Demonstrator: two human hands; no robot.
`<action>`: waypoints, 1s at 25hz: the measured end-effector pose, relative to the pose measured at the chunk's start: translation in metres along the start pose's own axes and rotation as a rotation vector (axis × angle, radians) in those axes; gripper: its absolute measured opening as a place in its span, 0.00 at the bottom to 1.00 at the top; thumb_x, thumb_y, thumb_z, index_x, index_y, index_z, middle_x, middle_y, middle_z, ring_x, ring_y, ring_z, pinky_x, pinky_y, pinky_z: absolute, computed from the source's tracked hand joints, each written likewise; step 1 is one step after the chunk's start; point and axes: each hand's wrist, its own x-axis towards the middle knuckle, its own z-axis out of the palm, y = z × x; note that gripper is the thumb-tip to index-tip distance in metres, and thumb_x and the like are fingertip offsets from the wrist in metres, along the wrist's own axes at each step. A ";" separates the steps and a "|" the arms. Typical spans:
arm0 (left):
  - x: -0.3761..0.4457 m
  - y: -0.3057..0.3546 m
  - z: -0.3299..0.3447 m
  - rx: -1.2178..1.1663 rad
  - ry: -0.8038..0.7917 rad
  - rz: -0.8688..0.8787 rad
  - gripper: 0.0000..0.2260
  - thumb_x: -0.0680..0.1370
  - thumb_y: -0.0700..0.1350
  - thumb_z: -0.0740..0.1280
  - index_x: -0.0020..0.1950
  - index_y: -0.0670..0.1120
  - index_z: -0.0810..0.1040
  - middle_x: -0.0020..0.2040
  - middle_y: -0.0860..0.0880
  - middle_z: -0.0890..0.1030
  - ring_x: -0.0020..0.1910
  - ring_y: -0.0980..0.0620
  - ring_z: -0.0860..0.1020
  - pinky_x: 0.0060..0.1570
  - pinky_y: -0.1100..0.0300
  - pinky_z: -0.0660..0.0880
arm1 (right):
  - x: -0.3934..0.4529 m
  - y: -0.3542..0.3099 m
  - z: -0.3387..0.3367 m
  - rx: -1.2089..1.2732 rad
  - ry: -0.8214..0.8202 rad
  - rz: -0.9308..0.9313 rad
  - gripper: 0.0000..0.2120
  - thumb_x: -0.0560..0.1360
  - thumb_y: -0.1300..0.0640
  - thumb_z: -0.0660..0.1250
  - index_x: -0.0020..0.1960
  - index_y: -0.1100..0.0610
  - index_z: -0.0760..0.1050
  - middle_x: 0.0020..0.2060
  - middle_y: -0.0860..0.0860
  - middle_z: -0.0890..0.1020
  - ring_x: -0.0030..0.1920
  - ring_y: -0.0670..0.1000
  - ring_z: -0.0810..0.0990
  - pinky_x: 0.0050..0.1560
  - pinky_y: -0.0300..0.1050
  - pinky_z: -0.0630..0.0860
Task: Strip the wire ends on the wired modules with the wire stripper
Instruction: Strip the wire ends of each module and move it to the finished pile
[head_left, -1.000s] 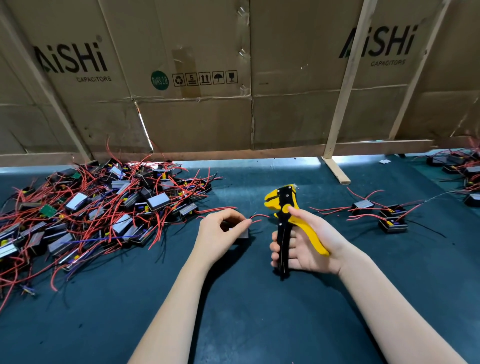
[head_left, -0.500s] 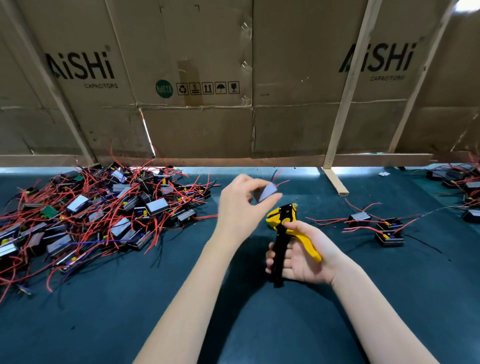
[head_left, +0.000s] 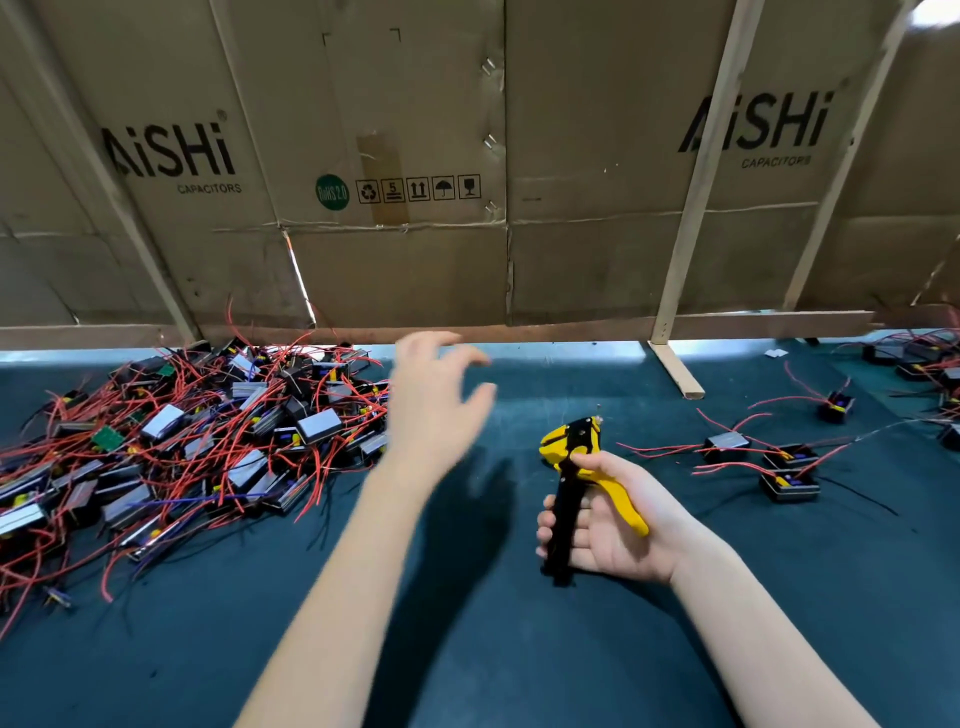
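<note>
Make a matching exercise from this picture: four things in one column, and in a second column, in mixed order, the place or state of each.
Things:
1. left hand
2. wire stripper
3. big pile of wired modules
4. wooden strut

Place or state:
A. lies on the left part of the table
B. leans against the cardboard wall
C. raised above the table, fingers spread, holding nothing
D. held in the right hand

Pairs: 1-C, 2-D, 3-A, 4-B
</note>
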 end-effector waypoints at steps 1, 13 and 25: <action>0.000 -0.029 -0.012 0.113 0.036 -0.137 0.13 0.73 0.43 0.72 0.57 0.46 0.82 0.60 0.43 0.77 0.65 0.41 0.69 0.65 0.53 0.62 | 0.000 0.000 0.000 0.002 0.002 -0.005 0.22 0.68 0.48 0.66 0.50 0.67 0.73 0.39 0.63 0.79 0.38 0.62 0.81 0.47 0.59 0.78; -0.021 -0.057 -0.025 -0.502 0.027 -0.255 0.06 0.73 0.42 0.74 0.48 0.50 0.82 0.42 0.57 0.83 0.42 0.60 0.79 0.44 0.70 0.72 | -0.005 -0.001 0.002 -0.010 0.016 -0.011 0.22 0.69 0.48 0.66 0.50 0.67 0.73 0.39 0.63 0.79 0.38 0.62 0.81 0.49 0.60 0.77; -0.060 -0.039 0.036 -0.331 -0.231 -0.334 0.04 0.74 0.40 0.71 0.45 0.48 0.79 0.41 0.54 0.81 0.43 0.54 0.79 0.48 0.61 0.73 | -0.003 -0.001 0.001 -0.034 -0.009 -0.001 0.22 0.69 0.47 0.65 0.50 0.67 0.73 0.39 0.62 0.79 0.37 0.62 0.81 0.49 0.59 0.78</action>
